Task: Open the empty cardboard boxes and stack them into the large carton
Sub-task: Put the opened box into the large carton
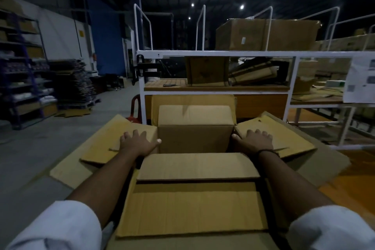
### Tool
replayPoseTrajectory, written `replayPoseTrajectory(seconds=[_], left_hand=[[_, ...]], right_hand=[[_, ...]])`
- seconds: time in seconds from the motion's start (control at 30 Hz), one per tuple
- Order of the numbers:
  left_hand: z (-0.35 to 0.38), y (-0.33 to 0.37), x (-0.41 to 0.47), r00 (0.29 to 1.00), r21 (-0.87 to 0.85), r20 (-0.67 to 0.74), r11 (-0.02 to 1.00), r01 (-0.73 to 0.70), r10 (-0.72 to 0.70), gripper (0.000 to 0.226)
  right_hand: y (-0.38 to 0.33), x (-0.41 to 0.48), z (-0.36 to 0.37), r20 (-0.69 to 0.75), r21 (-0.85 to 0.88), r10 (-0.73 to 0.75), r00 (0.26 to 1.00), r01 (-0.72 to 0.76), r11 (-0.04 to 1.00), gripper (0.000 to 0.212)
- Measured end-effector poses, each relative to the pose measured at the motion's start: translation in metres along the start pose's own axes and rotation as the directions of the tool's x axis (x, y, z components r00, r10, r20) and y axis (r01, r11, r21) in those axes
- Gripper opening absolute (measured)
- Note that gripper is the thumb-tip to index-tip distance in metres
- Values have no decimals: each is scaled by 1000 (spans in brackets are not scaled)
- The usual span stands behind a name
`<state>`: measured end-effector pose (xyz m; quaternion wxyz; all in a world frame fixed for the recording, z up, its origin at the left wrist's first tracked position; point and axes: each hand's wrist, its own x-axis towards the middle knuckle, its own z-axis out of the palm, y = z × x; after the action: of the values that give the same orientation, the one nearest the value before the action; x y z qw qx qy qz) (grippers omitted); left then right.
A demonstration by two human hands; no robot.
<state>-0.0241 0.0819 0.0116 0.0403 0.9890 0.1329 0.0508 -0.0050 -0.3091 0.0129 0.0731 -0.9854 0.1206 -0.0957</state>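
One carton (192,209) mouth-up, left hand (138,142), right hand (256,141)

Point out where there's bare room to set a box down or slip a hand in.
Bare: the grey floor left of the left flap; the box opening between left hand and right hand. Crowded: the rack shelf behind, mostly piled with cardboard.
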Motion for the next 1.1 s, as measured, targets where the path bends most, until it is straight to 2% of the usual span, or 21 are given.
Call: replayPoseTrajectory(seconds=[0.1,0.27,0.37,0.47,0.57,0.67,0.8,0.9,1.1], left_hand=[[1,15,-16,995,-14,-66,997,-81,80,90],[16,53,-48,968,-154,-121,960,-235,218,85],[20,60,-54,953,-183,-193,946,-267,231,79],[26,56,-56,939,-228,-275,935,-271,205,75],[24,58,-57,918,-175,-346,948,-265,193,71],[18,58,-55,953,-79,-275,985,-155,128,81],[6,39,-51,988,23,-152,999,24,-20,100],[2,30,-50,996,11,-62,998,65,-64,109],[-10,31,-40,991,56,87,994,96,-101,121]], right_hand=[[-21,-25,6,-95,47,-89,991,94,994,85],[-65,-72,10,-120,85,-263,957,274,958,82],[-76,-84,15,-107,98,-336,936,346,933,82],[-77,-90,21,-118,99,-342,932,354,930,81],[-77,-88,20,-120,92,-332,936,343,935,83],[-78,-85,13,-89,109,-276,957,285,952,85],[-55,-69,6,-96,23,-67,993,70,997,88],[-32,-55,4,-51,-29,74,996,-76,997,98],[-31,-39,-1,59,-111,143,988,-136,985,109]])
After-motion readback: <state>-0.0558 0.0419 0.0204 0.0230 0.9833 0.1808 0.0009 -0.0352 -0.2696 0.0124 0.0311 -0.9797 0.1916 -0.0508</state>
